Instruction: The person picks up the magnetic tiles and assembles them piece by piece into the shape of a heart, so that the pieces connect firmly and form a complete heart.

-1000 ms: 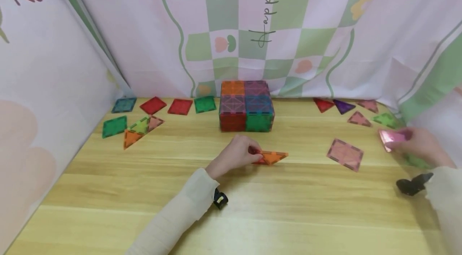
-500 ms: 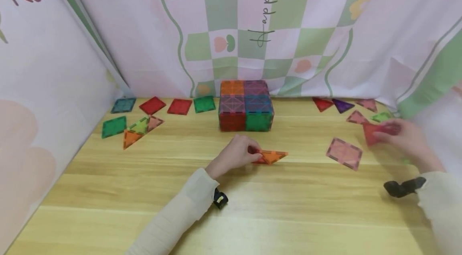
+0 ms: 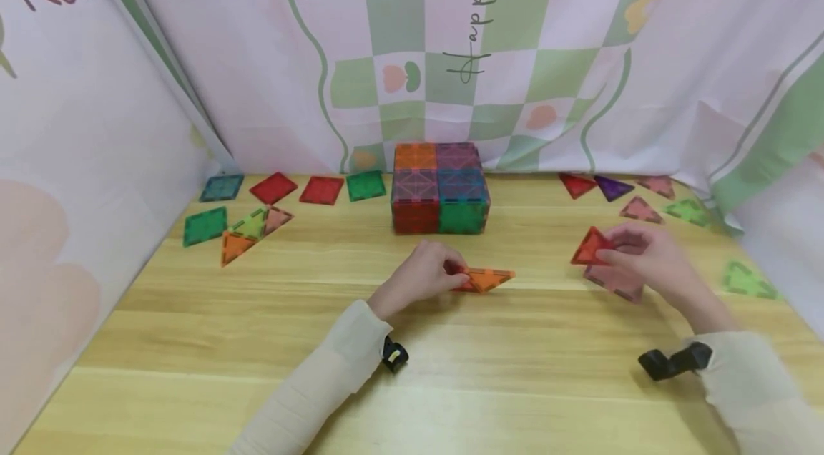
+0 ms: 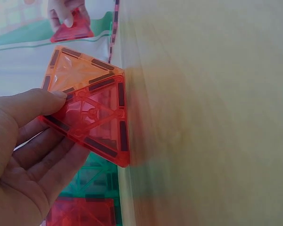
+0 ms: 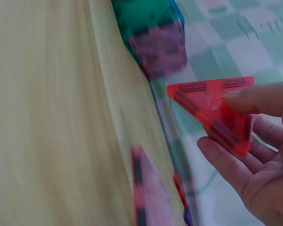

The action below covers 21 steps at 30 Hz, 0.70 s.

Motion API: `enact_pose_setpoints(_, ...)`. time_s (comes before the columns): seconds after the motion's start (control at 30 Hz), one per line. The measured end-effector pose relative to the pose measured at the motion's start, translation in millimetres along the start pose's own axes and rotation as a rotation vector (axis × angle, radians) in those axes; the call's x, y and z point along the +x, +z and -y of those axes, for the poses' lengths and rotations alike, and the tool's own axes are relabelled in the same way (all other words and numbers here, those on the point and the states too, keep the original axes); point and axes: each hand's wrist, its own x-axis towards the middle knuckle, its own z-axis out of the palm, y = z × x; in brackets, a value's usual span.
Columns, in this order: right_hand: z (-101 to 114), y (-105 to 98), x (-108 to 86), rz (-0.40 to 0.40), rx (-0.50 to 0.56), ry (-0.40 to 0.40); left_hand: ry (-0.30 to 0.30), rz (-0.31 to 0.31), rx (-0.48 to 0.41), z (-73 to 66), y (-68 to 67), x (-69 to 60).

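My left hand (image 3: pixel 425 275) pinches a red triangular magnetic tile (image 4: pixel 96 115) that stands on the tabletop, with an orange triangular tile (image 3: pixel 492 280) joined along its edge. In the left wrist view the thumb lies on the red tile near that seam. Off to the right, my right hand (image 3: pixel 653 265) holds a second red triangular tile (image 5: pixel 221 106) between thumb and fingers, raised over the table. Below that hand lies a pink square tile (image 3: pixel 616 282), partly covered by it. Behind both hands stands a block of joined square tiles (image 3: pixel 440 201) in several colours.
At the back left lie loose square tiles such as a red one (image 3: pixel 321 190) and a green one (image 3: pixel 205 226), plus joined triangles (image 3: pixel 249 226). Loose triangles, including a purple one (image 3: pixel 612 188) and a green one (image 3: pixel 749 280), lie at the right. A printed curtain (image 3: pixel 399 47) hangs behind.
My right hand has carried the red triangular tile leftward from the table's right side to above the pink square. The left hand and its two tiles have stayed in place.
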Motion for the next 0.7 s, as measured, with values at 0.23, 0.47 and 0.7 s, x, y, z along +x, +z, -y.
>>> enact_pose_setpoints(0.23,21.2,33.8,-7.8,0.133,-0.02,-0.032,0.0,0.003,0.01,-0.8,-0.4,0.4)
enact_pose_setpoints(0.47,35.2,63.2,-10.3,0.27,0.062,-0.09,0.007,0.0,0.018,-0.9,-0.7,-0.3)
enact_pose_setpoints(0.7,38.2,83.8,-4.0,0.346,0.118,-0.033,0.006,0.004,0.02,-1.8,-0.9,-1.0)
